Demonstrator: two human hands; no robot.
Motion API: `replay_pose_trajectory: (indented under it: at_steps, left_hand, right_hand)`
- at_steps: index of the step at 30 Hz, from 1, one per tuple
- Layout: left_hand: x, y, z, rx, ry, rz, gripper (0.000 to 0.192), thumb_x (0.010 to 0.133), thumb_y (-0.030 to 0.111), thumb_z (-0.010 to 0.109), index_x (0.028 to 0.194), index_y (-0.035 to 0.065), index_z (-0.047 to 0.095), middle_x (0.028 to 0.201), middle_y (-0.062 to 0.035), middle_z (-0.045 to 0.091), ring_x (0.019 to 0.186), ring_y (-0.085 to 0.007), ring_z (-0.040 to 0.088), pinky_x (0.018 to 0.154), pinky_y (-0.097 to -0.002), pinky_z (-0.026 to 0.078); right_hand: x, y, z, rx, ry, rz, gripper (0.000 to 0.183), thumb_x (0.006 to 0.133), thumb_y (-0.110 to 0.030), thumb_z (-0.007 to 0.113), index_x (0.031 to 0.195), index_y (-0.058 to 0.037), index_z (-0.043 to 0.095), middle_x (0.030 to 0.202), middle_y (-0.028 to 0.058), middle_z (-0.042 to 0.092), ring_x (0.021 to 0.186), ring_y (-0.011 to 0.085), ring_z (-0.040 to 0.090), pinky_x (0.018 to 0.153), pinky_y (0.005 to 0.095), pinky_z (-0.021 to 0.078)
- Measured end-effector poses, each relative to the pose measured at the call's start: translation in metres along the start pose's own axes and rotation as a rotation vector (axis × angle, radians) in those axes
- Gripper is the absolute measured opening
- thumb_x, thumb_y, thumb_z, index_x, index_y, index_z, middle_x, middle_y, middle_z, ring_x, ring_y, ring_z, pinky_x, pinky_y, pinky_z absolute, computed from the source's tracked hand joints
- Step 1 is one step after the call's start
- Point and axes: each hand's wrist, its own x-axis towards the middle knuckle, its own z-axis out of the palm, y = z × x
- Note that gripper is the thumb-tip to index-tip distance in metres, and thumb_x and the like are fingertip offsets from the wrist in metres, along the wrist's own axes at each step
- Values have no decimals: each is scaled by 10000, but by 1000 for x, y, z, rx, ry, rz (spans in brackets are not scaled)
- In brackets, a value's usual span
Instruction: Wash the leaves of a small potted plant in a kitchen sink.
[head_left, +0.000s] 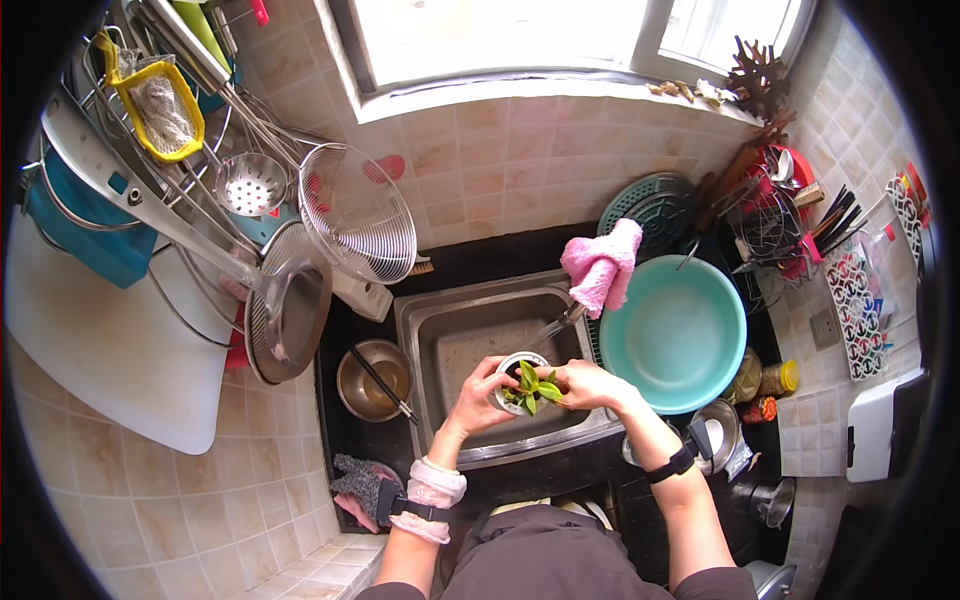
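Note:
Over the steel sink (480, 453), my left hand (480, 397) grips a small white pot (517, 362) by its left side. A small plant with green leaves (531, 388) shows at the pot's mouth, and dark matter is visible inside. My right hand (589, 386) is at the pot's right, its fingers closed at the plant's base among the leaves; the fingertips are partly hidden. Just above the pot is the metal faucet (564, 322), with a pink cloth (602, 266) wrapped over its upper part. A faint stream seems to run from its spout.
Left of the sink stands a steel bowl (367, 401) with black chopsticks (379, 381) across it. A turquoise basin (675, 334) stands at the right. Strainers (358, 214) and a pan (289, 322) hang at the left. Jars (780, 377) and a metal bowl (718, 431) sit by my right forearm.

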Motion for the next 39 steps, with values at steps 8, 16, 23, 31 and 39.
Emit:
replay_pose_trajectory:
  at_steps: [8,16,23,31,39]
  left_hand:
    - [5,0,-4,-25,-26,17,431,540,96,826,924,67,633,1165,-142,548,1092,-313,554,942,-390,461]
    - [2,-5,0,-47,-55,26,480,548,82,820,975,60,604,1166,-142,545,1092,-314,555,935,-392,465]
    - [2,-10,7,1,85,-27,648,520,101,834,1077,71,505,1144,-159,552,1070,-336,556,907,-389,473]
    - [7,-9,29,123,370,-101,652,497,103,848,1048,62,501,1097,-134,563,1028,-310,573,882,-379,476]
    - [18,-1,55,168,555,-200,521,551,125,821,981,38,540,1066,-147,559,1012,-323,569,868,-393,467]
  right_hand:
    - [-5,2,0,-358,71,65,474,734,-200,636,1205,-201,582,643,154,614,613,347,617,593,438,490]
    - [-2,-4,2,-375,11,92,400,741,-184,624,1140,-184,598,677,165,625,650,363,621,605,448,492]
    - [-14,14,8,150,169,72,460,785,-78,604,1235,-157,554,676,87,636,595,199,614,588,333,481]
    - [-8,13,55,733,367,89,669,788,-66,589,1401,-72,320,868,59,598,741,108,547,682,276,465]
    - [4,5,75,465,693,102,936,726,-212,757,1464,-80,197,1341,118,373,1130,217,460,931,335,413]
